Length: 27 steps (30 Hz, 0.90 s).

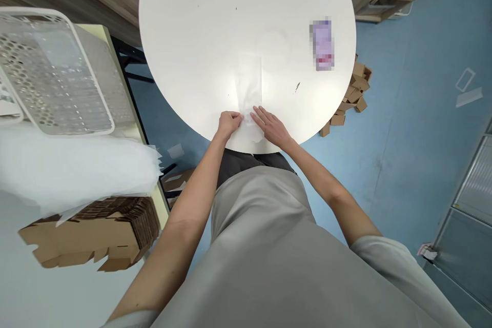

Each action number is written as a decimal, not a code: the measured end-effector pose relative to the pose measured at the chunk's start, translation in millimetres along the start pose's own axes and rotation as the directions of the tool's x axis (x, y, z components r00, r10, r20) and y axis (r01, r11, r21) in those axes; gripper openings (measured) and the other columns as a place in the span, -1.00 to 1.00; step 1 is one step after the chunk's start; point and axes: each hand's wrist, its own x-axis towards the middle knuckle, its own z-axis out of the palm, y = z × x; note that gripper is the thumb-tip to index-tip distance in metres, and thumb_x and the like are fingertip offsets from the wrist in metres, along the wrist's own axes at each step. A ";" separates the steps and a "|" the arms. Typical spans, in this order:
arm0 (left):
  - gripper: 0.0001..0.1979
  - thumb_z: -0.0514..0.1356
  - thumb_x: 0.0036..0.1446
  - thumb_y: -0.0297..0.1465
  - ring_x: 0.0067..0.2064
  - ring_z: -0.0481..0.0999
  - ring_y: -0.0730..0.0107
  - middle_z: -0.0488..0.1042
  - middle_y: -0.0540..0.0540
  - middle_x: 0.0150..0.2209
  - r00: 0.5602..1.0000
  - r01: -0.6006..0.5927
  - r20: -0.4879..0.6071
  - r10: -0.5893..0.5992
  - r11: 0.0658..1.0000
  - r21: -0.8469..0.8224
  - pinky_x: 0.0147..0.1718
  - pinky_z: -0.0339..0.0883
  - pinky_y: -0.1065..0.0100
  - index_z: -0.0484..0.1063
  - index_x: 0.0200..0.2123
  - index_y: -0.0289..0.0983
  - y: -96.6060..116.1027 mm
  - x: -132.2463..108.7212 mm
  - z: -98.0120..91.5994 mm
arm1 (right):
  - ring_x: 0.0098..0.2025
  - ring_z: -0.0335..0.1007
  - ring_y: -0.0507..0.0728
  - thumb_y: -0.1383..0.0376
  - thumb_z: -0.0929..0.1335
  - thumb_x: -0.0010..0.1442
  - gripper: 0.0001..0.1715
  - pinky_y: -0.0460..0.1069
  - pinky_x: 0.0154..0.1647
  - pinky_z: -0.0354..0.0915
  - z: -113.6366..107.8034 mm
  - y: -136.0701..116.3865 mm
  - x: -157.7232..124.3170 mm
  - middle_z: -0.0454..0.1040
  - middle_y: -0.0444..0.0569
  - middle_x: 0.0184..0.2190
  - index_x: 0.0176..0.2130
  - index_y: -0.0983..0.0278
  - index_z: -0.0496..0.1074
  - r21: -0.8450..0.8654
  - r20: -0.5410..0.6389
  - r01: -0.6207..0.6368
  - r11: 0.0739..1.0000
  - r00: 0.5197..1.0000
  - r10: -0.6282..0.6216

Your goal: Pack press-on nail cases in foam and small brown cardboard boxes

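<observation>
A thin, translucent plastic sheet or bag (250, 79) lies lengthwise on the white round table (192, 46), near its front edge. It almost blends into the tabletop, so its exact kind is hard to make out. My left hand (229, 124) is closed in a pinch at the left edge of this plastic. On the other side, my right hand (272, 128) rests with fingers stretched out, its fingertips on or just beside the plastic's right part.
A pixelated purple item (323, 45) lies on the table's right side. To the left, a side table carries a white perforated basket (111, 113) with clear plastic pieces, a pile of white sheets (88, 166) and flattened cardboard boxes (88, 238). Small cardboard boxes (351, 92) lie on the blue floor.
</observation>
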 end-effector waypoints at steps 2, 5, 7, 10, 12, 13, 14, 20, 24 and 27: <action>-0.82 0.42 0.03 -0.24 -0.33 0.58 0.15 0.53 -0.07 -0.51 1.000 -0.001 0.013 0.002 1.000 -0.028 -0.18 0.52 0.19 0.61 -0.46 -0.23 -2.5 0.1 -1.8 | 0.75 -0.24 0.25 0.59 0.20 0.31 0.03 0.35 0.68 0.09 4.0 1.0 6.1 0.00 0.09 0.69 0.66 0.29 0.04 -0.003 0.003 -0.010 1.000 1.000 0.010; -0.81 0.44 0.01 -0.23 -0.28 0.62 0.10 0.56 -0.10 -0.50 1.000 -0.018 0.015 0.019 0.998 -0.053 -0.14 0.55 0.16 0.61 -0.46 -0.21 -5.5 -1.3 -3.9 | 0.74 -0.20 0.26 0.58 0.21 0.31 0.04 0.36 0.68 0.08 8.4 2.7 11.9 0.02 0.11 0.68 0.67 0.29 0.04 0.017 0.033 -0.032 0.999 0.999 0.032; -0.83 0.43 0.02 -0.24 -0.24 0.65 0.06 0.59 -0.12 -0.47 1.000 -0.014 0.017 0.015 0.999 -0.034 -0.09 0.56 0.13 0.62 -0.42 -0.20 -6.0 -2.6 -4.6 | 0.74 -0.18 0.27 0.58 0.20 0.33 0.02 0.38 0.69 0.07 10.4 3.5 12.4 0.02 0.12 0.68 0.67 0.28 0.04 0.033 0.048 -0.034 0.999 0.998 0.032; -0.89 0.40 0.04 -0.32 -0.13 0.69 -0.04 0.62 -0.16 -0.41 1.000 0.027 0.014 -0.028 0.997 0.065 0.03 0.55 0.06 0.64 -0.34 -0.20 -3.5 -6.2 -5.0 | 0.74 -0.19 0.28 0.56 0.19 0.36 -0.01 0.38 0.70 0.04 12.6 4.2 10.1 0.01 0.12 0.68 0.67 0.29 0.04 0.041 0.051 -0.026 0.999 0.998 0.024; -0.84 0.36 0.07 -0.39 -0.02 0.69 -0.12 0.67 -0.22 -0.28 0.999 0.026 -0.026 -0.022 0.986 0.167 0.15 0.51 -0.02 0.66 -0.23 -0.21 0.6 -11.0 -5.0 | 0.74 -0.19 0.28 0.55 0.19 0.38 -0.03 0.37 0.70 0.03 13.9 4.9 8.5 0.01 0.12 0.68 0.67 0.28 0.04 0.043 0.048 -0.024 0.999 0.999 0.022; -0.77 0.33 0.09 -0.42 0.06 0.67 -0.14 0.69 -0.26 -0.18 0.998 -0.011 -0.059 0.024 0.977 0.212 0.21 0.48 -0.06 0.67 -0.14 -0.21 3.3 -14.2 -4.8 | 0.74 -0.19 0.27 0.54 0.19 0.38 -0.03 0.37 0.70 0.04 14.6 5.4 8.0 0.01 0.11 0.68 0.67 0.28 0.04 0.045 0.046 -0.023 0.999 0.999 0.021; -0.67 0.31 0.11 -0.44 0.15 0.63 -0.16 0.68 -0.30 -0.04 0.990 -0.080 -0.089 0.105 0.965 0.248 0.28 0.44 -0.09 0.66 -0.03 -0.21 6.5 -17.7 -4.4 | 0.74 -0.19 0.26 0.54 0.19 0.39 -0.03 0.36 0.70 0.04 15.3 6.1 7.7 0.02 0.10 0.68 0.67 0.27 0.03 0.046 0.043 -0.022 0.999 0.999 0.020; -0.43 0.14 0.32 -0.44 0.48 0.35 -0.10 0.43 -0.32 0.44 0.767 -0.640 0.278 0.578 0.712 0.289 0.52 0.19 -0.10 0.47 0.37 -0.27 23.4 -30.1 -1.0 | 0.74 -0.18 0.25 0.54 0.20 0.35 -0.01 0.35 0.69 0.05 15.5 10.2 8.0 0.03 0.09 0.68 0.67 0.28 0.05 0.066 0.045 -0.019 0.998 0.999 0.016; -0.42 0.07 0.35 -0.43 0.43 0.46 -0.05 0.49 -0.30 0.41 0.771 -0.626 0.375 0.515 0.724 0.291 0.49 0.26 -0.06 0.46 0.40 -0.29 18.0 -25.0 -8.0 | 0.74 -0.15 0.25 0.57 0.22 0.28 0.05 0.32 0.67 0.09 8.6 11.9 8.1 0.00 0.09 0.69 0.66 0.30 0.07 0.088 0.044 -0.010 0.996 0.999 0.006; -0.36 0.07 0.30 -0.49 0.48 0.42 0.03 0.45 -0.22 0.47 0.788 -0.595 0.371 0.492 0.762 0.254 0.55 0.19 -0.03 0.46 0.41 -0.25 7.7 -20.6 -17.6 | 0.72 -0.06 0.26 0.55 0.24 0.28 0.05 0.34 0.65 0.12 2.4 14.6 8.9 0.04 0.10 0.68 0.66 0.27 0.07 0.131 0.043 -0.015 0.991 0.999 0.010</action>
